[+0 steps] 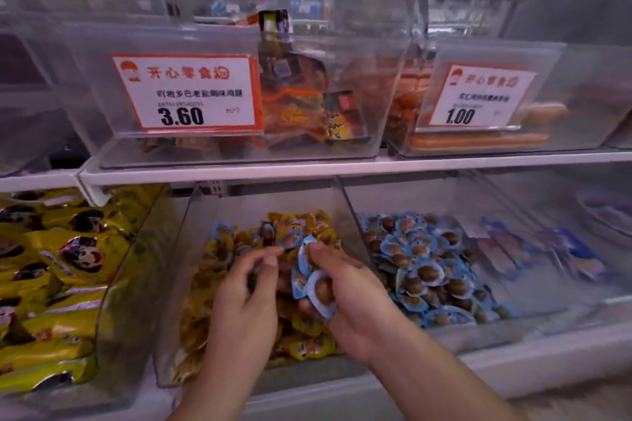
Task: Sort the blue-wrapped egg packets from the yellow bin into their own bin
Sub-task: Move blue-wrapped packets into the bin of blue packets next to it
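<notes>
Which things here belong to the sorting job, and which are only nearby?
Job: blue-wrapped egg packets held by the right hand; left hand; yellow bin; blue bin.

Nearby: yellow snack bags; 3.60 price tag; 1.00 price tag.

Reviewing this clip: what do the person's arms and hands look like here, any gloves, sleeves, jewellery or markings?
Both hands are bare: no gloves on the left hand or the right hand. Both forearms are bare as far as the frame's bottom edge, with no sleeve or cuff in view. No ring, watch, bracelet or marking shows on either. The picture is slightly blurred, so fine details might be missed.
</notes>
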